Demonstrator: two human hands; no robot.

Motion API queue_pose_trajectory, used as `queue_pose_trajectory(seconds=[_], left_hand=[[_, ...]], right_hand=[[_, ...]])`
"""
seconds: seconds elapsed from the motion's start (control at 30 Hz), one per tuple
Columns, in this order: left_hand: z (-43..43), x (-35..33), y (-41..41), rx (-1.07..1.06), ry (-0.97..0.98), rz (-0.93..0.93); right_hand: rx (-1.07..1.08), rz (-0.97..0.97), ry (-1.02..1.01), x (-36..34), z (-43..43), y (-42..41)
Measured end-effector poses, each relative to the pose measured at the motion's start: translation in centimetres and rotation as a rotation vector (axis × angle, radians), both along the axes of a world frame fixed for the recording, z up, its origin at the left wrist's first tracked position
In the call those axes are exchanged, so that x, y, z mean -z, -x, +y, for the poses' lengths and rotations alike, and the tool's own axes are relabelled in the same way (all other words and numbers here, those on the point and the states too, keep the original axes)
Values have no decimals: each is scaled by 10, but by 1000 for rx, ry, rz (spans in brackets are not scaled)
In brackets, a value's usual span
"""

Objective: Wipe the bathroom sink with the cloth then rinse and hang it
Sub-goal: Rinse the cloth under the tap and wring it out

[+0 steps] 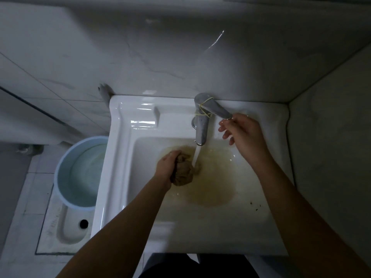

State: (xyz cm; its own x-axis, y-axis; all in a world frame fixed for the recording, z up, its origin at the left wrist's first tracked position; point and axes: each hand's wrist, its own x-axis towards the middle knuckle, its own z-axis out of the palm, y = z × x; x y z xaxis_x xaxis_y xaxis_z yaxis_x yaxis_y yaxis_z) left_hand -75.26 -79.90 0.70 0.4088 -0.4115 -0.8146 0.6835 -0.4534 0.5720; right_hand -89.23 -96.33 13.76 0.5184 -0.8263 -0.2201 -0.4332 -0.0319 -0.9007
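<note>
A white bathroom sink (124, 157) holds a pool of brownish water in its basin. My left hand (166, 164) grips a bunched brown cloth (183, 170) in the basin, right under the stream of water running from the chrome tap (201, 127). The tap's lever (217, 109) points right, with a yellow rubber band wound round it. My right hand (242, 131) hovers just below the lever's tip, fingers loosely spread, touching or nearly touching it.
A light blue bucket (80, 173) of water stands on the floor left of the sink, beside a squat toilet pan (68, 227). Tiled walls close in behind and on the right. Dark specks (256, 206) lie on the basin's right slope.
</note>
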Motion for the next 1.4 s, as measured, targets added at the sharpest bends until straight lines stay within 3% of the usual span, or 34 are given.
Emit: queue_pose_trajectory(seconds=[0.33, 0.67, 0.73, 0.8, 0.9, 0.97, 1.23, 1.3, 1.4], left_hand=[[29, -30, -3, -19, 139, 9], [31, -59, 17, -75, 173, 120], [29, -66, 23, -61, 183, 169], [26, -75, 30, -39, 200, 200], [21, -83, 41, 9, 200, 180], [19, -85, 45, 58, 148, 38], [22, -85, 40, 411, 234, -630], [24, -86, 34, 476, 248, -602], [23, -93, 18, 707, 148, -384]], right_hand=[[68, -55, -58, 6, 6, 2], [151, -17, -270, 37, 33, 20], [108, 55, -396, 53, 57, 24], [71, 101, -705, 66, 83, 25], [17, -65, -1194, 68, 109, 19], [61, -179, -1298, 63, 111, 15], [-50, -129, -1045, 54, 82, 10], [-97, -91, -896, 53, 74, 10], [-193, -14, -656, 53, 68, 12]])
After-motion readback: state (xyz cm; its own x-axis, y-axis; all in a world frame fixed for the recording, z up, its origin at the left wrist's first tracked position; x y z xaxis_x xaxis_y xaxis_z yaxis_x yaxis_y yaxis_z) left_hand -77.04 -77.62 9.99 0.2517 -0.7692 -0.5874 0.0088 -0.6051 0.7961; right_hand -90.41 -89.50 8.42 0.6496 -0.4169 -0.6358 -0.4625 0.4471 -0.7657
